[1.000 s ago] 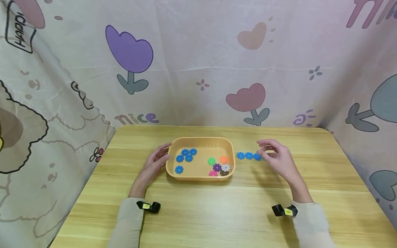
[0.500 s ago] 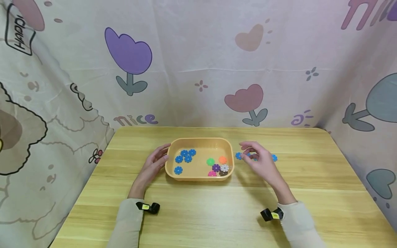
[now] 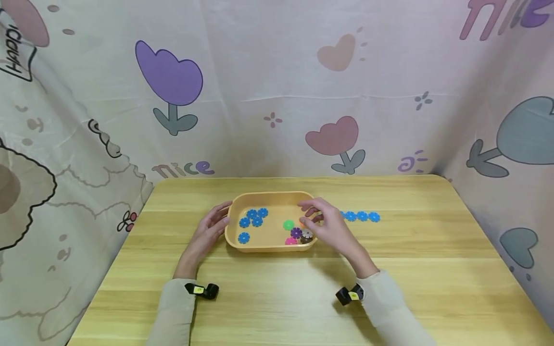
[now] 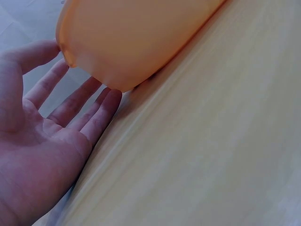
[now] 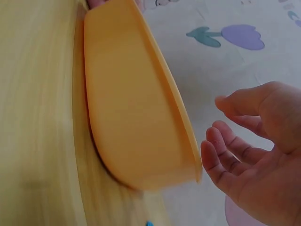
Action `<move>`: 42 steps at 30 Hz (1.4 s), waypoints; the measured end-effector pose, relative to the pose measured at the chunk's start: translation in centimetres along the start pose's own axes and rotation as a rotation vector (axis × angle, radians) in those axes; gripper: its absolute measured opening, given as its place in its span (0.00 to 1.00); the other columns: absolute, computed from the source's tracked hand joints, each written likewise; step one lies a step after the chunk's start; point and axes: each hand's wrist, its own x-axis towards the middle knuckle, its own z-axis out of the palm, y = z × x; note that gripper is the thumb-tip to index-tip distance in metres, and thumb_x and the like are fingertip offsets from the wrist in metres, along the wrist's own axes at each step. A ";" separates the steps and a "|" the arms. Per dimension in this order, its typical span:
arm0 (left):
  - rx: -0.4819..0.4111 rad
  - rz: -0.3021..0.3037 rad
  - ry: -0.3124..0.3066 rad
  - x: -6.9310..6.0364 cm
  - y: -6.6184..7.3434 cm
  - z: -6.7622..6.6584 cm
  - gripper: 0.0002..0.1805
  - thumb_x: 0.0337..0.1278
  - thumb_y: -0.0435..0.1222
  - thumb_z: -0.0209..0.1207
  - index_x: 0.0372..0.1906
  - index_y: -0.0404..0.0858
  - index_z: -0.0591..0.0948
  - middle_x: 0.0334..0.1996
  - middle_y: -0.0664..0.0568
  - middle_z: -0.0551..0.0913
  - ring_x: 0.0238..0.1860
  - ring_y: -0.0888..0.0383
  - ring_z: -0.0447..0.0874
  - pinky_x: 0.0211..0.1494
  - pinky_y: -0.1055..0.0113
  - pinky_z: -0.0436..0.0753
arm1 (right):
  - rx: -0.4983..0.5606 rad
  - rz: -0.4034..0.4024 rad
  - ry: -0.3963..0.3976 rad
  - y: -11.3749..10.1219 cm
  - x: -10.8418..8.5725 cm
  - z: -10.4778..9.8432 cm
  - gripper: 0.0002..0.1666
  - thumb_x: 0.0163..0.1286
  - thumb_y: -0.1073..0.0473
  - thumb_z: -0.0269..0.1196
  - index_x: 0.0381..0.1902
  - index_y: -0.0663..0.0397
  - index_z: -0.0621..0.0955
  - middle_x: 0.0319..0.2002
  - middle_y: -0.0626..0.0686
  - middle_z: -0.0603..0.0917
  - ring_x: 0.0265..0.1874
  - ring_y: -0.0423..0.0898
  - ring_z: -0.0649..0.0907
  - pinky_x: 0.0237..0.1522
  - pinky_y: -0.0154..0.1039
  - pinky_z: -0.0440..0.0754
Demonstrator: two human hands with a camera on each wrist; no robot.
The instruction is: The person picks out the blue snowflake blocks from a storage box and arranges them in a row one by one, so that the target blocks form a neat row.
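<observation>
An orange-yellow tray stands on the table, with several blue notched discs at its left side. At its right lie a green disc, a purple disc, a pink one, a white one, a dark one and a partly hidden orange one. My left hand rests its relaxed fingers against the tray's left end; the left wrist view shows fingertips touching the wall. Above the tray's right end hovers my right hand, fingers loosely bent and apart, holding nothing in the right wrist view.
A row of blue discs lies on the wooden table right of the tray, its left end partly behind my right hand. A patterned cloth hangs behind the table and along both sides.
My right hand has moved left from above the blue row to the tray's right end, uncovering most of the row. The left hand stays at the tray, and the whole head view has shifted slightly.
</observation>
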 end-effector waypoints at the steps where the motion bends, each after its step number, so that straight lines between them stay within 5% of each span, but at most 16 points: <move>1: 0.001 0.002 -0.003 0.0 0.0 0.0 0.29 0.77 0.35 0.55 0.77 0.41 0.65 0.75 0.39 0.64 0.71 0.49 0.69 0.65 0.65 0.79 | 0.004 -0.003 -0.008 -0.1 0.2 0.3 0.22 0.67 0.69 0.70 0.58 0.55 0.83 0.46 0.51 0.83 0.42 0.47 0.84 0.42 0.43 0.88; 9: 0.001 0.027 -0.012 0.1 0.2 -0.5 0.29 0.78 0.36 0.54 0.79 0.41 0.64 0.76 0.36 0.62 0.72 0.49 0.68 0.65 0.66 0.78 | -0.010 -0.020 -0.072 -1.2 2.7 2.4 0.21 0.69 0.66 0.68 0.59 0.55 0.82 0.49 0.50 0.83 0.45 0.49 0.84 0.44 0.42 0.87; 22: 0.020 -0.006 0.011 -0.6 0.6 -1.2 0.29 0.77 0.37 0.55 0.78 0.43 0.65 0.76 0.39 0.63 0.73 0.48 0.67 0.65 0.66 0.78 | 0.035 -0.041 -0.207 -1.6 4.7 7.6 0.19 0.68 0.68 0.69 0.57 0.61 0.82 0.50 0.63 0.84 0.47 0.59 0.84 0.45 0.46 0.87; 29: -0.001 -0.009 0.006 -0.4 0.7 -0.6 0.29 0.77 0.36 0.55 0.78 0.42 0.65 0.76 0.39 0.64 0.72 0.47 0.68 0.65 0.65 0.79 | 0.016 -0.027 -0.298 -1.5 5.5 9.7 0.19 0.68 0.69 0.69 0.56 0.63 0.82 0.49 0.63 0.84 0.43 0.51 0.85 0.40 0.33 0.85; 36: -0.013 -0.003 -0.016 -0.5 0.6 -0.2 0.29 0.78 0.36 0.55 0.78 0.41 0.64 0.76 0.38 0.63 0.72 0.46 0.68 0.64 0.64 0.80 | -0.051 0.057 -0.404 -1.3 6.1 11.5 0.17 0.68 0.67 0.69 0.54 0.64 0.84 0.44 0.58 0.86 0.39 0.46 0.83 0.42 0.31 0.82; 42: -0.043 -0.003 -0.024 0.0 0.3 0.0 0.28 0.77 0.35 0.54 0.77 0.41 0.65 0.75 0.39 0.64 0.72 0.47 0.68 0.65 0.64 0.79 | -0.135 0.041 -0.466 -0.7 6.7 12.3 0.17 0.65 0.67 0.71 0.51 0.60 0.85 0.42 0.53 0.86 0.37 0.41 0.82 0.42 0.29 0.81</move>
